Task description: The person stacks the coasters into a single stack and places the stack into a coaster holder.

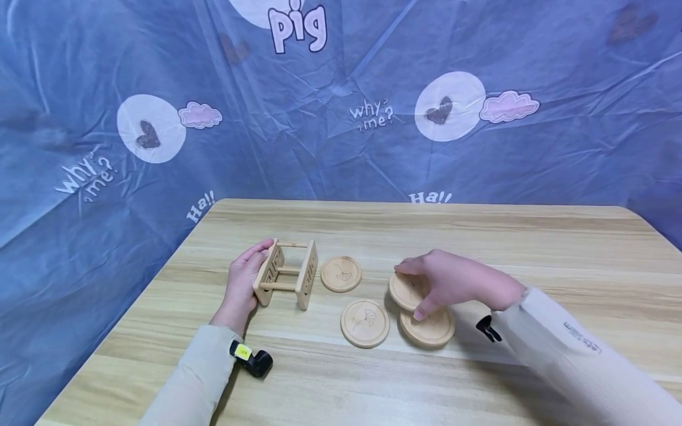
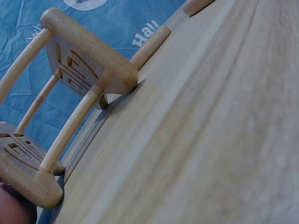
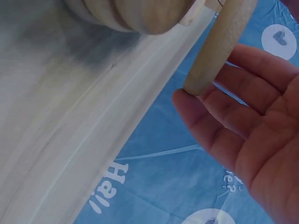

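My left hand (image 1: 244, 284) grips the outer side panel of a small wooden coaster rack (image 1: 306, 275), which has two cut-out panels joined by dowels. In the left wrist view the rack (image 2: 88, 51) fills the upper left, with only a bit of finger showing. My right hand (image 1: 450, 278) holds a round wooden coaster (image 1: 403, 291) by its edge, raised and tilted. In the right wrist view the fingers (image 3: 201, 109) lie against that coaster (image 3: 217, 51). A stack of coasters (image 1: 434, 331) sits just below the right hand, partly covered by it.
Two more coasters with engraved leaf patterns lie flat between the hands: one coaster (image 1: 341, 274) right of the rack, another coaster (image 1: 364, 323) nearer me. The wood-grain table (image 1: 330, 390) ends at a blue printed cloth (image 1: 319, 148) behind.
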### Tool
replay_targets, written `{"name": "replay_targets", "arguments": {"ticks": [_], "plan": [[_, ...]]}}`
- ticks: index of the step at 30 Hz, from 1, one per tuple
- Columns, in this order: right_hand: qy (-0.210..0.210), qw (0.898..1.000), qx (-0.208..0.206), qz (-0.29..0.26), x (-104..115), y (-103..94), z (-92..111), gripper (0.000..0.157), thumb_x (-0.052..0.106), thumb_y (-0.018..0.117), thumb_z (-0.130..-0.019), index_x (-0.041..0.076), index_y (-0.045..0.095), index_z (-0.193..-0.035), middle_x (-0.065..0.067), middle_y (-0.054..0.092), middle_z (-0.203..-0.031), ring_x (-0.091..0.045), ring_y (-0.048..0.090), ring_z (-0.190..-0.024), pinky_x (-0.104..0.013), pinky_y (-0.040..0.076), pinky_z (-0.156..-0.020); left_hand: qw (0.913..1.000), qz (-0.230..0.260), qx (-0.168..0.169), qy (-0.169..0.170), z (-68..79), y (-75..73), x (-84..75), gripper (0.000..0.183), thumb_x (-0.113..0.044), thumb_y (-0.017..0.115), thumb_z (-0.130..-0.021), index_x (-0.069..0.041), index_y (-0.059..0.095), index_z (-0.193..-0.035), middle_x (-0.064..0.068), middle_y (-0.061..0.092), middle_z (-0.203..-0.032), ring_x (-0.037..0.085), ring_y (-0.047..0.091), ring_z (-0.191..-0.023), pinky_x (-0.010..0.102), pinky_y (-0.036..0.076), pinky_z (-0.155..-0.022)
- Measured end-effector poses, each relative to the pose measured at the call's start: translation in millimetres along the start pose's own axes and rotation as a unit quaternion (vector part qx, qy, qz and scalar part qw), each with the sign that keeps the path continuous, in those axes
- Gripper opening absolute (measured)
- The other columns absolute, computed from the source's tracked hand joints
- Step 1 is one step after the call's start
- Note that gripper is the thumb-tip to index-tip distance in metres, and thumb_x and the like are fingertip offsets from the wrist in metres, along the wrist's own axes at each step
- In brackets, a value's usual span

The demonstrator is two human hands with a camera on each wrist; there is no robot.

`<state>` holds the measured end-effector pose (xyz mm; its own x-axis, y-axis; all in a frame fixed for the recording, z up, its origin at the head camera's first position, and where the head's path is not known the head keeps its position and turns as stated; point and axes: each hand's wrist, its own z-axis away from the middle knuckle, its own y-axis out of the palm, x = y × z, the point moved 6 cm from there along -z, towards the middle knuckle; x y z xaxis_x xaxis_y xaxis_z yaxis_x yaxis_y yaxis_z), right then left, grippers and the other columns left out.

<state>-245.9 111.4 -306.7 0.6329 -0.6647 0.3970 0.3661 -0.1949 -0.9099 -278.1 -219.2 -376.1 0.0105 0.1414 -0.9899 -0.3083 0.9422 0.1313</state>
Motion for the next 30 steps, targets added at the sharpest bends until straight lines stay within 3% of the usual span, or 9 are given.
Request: {"name": "replay_targets", "arguments": {"ticks": [13, 22, 30], "plan": [[0.012, 1.0, -0.007, -0.011, 6, 9.0, 27, 0.084, 0.031, 0.082, -0.06, -0.004, 0.049, -0.129, -0.023, 0.051, -0.13, -0.04, 0.046, -0.12, -0.052, 0.036, -0.102, 1.0, 0.005, -0.001, 0.002, 0.2, -0.1, -0.1, 0.027, -0.011, 0.053, -0.089, -0.011, 0.067, -0.111, 0.004, 0.057, -0.127, 0.013, 0.053, -0.113, 0.019, 0.046, -0.092], [-0.015, 1.0, -0.022, -0.003, 11, 15.1, 39, 0.084, 0.033, 0.082, -0.06, -0.005, 0.05, -0.128, -0.022, 0.053, -0.129, -0.04, 0.048, -0.119, -0.053, 0.037, -0.1, 1.0, -0.005, 0.003, -0.001, -0.8, 0.5, 0.0, 0.034, -0.012, 0.052, -0.09, -0.003, 0.059, -0.122, 0.006, 0.054, -0.131, 0.013, 0.051, -0.116, 0.02, 0.046, -0.093], [-0.016, 1.0, -0.025, -0.008, 12, 19.7, 41, 0.086, 0.036, 0.081, -0.06, -0.005, 0.05, -0.128, -0.023, 0.051, -0.13, -0.041, 0.046, -0.12, -0.054, 0.036, -0.101, 1.0, -0.003, 0.003, -0.003, -0.5, 0.7, 0.5, 0.033, -0.012, 0.052, -0.09, -0.003, 0.059, -0.121, 0.006, 0.054, -0.131, 0.013, 0.052, -0.114, 0.019, 0.047, -0.092]]}}
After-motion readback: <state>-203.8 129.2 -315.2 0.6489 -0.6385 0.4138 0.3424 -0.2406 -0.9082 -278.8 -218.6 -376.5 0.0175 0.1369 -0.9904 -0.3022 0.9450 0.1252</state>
